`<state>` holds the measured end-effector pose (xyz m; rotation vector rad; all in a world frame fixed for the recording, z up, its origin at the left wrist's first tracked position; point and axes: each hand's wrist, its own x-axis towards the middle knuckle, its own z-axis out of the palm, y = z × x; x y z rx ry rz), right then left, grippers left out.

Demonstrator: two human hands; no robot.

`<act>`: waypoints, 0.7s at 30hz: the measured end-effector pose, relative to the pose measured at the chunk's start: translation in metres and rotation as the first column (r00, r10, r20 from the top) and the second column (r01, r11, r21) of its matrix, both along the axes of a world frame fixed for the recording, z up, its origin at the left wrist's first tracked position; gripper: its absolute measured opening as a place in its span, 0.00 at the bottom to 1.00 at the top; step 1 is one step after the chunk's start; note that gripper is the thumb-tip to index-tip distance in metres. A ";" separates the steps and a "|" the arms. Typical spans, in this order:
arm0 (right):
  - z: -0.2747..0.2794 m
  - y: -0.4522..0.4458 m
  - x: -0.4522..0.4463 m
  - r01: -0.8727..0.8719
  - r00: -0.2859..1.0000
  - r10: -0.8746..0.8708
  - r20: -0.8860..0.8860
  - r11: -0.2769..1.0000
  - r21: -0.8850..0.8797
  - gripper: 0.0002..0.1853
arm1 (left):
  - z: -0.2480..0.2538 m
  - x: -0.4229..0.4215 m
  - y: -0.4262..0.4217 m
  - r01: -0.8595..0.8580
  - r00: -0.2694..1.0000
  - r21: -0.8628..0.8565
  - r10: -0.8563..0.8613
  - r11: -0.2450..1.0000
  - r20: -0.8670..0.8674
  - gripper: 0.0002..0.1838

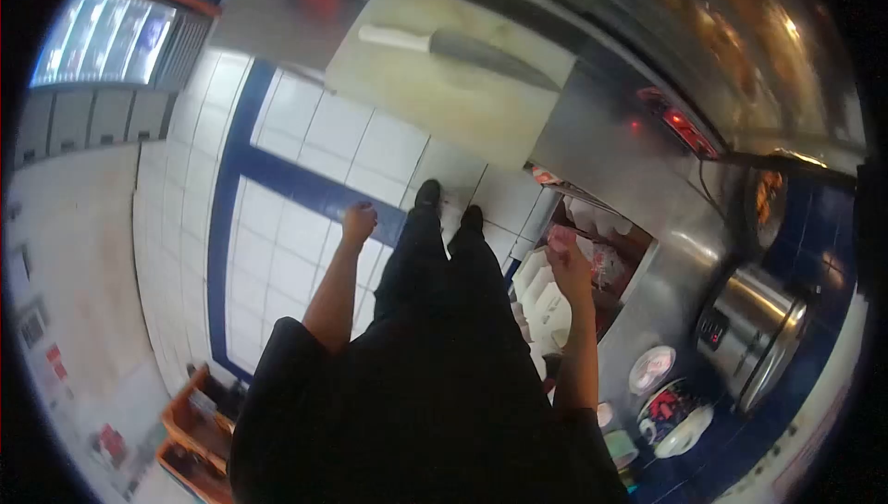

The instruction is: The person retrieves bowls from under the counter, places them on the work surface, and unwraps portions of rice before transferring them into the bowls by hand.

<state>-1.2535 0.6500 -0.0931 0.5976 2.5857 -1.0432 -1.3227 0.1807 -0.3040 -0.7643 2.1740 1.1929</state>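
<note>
My left hand [360,223] hangs over the tiled floor with its fingers loosely curled, and nothing shows in it. Over an open drawer [636,243] on the right, my right hand [570,262] is closed; something pinkish shows at its fingers [561,238], too blurred to name. White boxes or cartons [544,305] and pink-and-white packets [606,265] lie in and around that drawer. Ahead of me, a large kitchen knife [490,58] with a white handle lies flat on a pale cutting board [407,106], apart from both hands.
A steel counter [601,125] runs along the right, with a steel cooker-like appliance [751,328] and a patterned pot [680,416]. A lit glass case [740,42] stands beyond the board. Orange crates [199,416] sit at lower left, near a white surface [79,254].
</note>
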 end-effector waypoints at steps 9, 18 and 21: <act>-0.200 0.064 -0.139 0.569 0.728 -0.551 0.408 0.154 -0.808 0.15 | 0.051 -0.036 0.141 0.000 1.000 0.338 0.007 0.941 -0.021 0.29; -0.367 0.082 -0.196 0.482 0.664 -0.714 0.222 0.181 -0.857 0.19 | -0.114 -0.163 0.270 0.373 0.823 0.204 -0.221 0.905 -0.523 0.31; -0.411 0.083 -0.205 0.434 0.644 -0.749 0.158 0.187 -0.881 0.21 | -0.134 -0.180 0.285 0.299 0.844 0.351 -0.074 0.888 -0.531 0.32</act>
